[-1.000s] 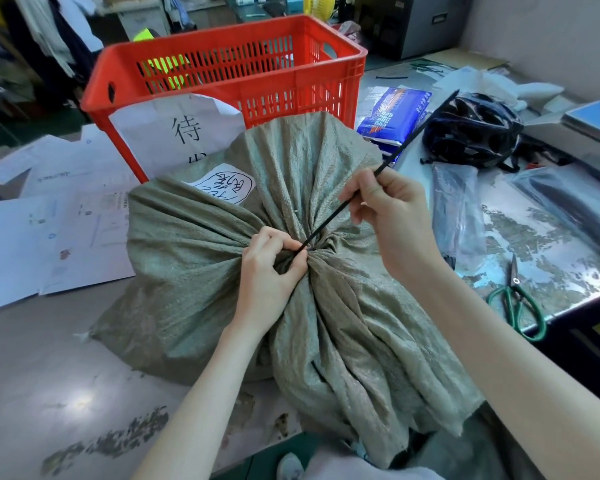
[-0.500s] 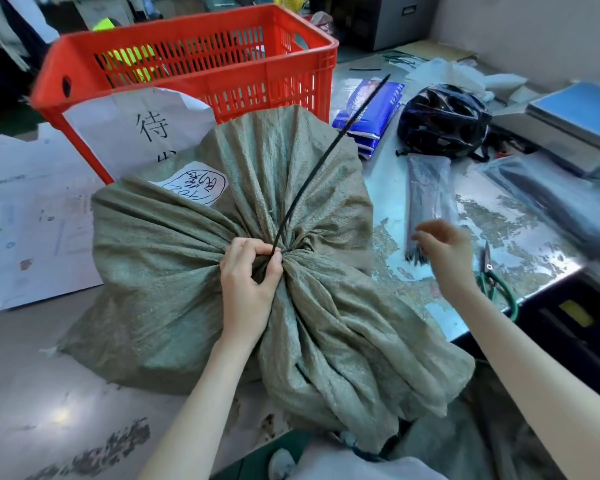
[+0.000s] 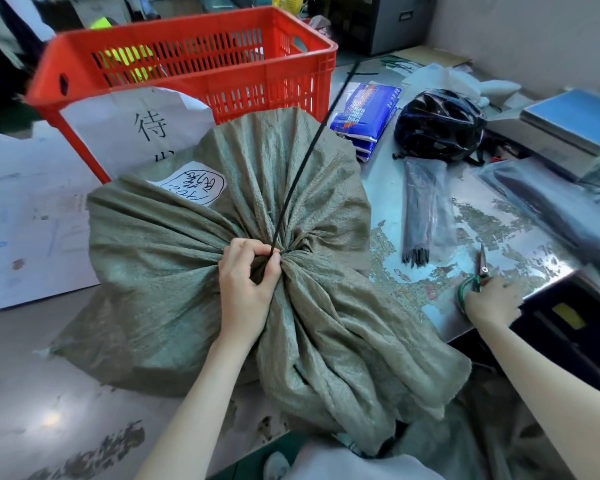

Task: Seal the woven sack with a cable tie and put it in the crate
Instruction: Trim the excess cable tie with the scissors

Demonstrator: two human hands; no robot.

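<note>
A grey-green woven sack (image 3: 160, 278) lies on the metal table, its mouth gathered into a bunch. My left hand (image 3: 248, 284) grips that gathered neck. A long black cable tie (image 3: 309, 157) is cinched around the neck and its free tail sticks up and away toward the crate. The red slotted crate (image 3: 291, 64) stands just behind the sack. My right hand (image 3: 490, 301) rests at the table's right edge on the green handles of a pair of scissors (image 3: 480, 271), fingers closing around them.
A bundle of black cable ties in a plastic sleeve (image 3: 421, 206) lies right of the sack. Behind it sit a dark helmet (image 3: 440, 126), blue packets (image 3: 368, 112) and a scale (image 3: 575, 129). White papers (image 3: 21, 209) cover the table's left side.
My right hand let go of the cable tie's tail and moved right and down to the scissors at the table edge. The left hand kept its grip on the sack's neck.
</note>
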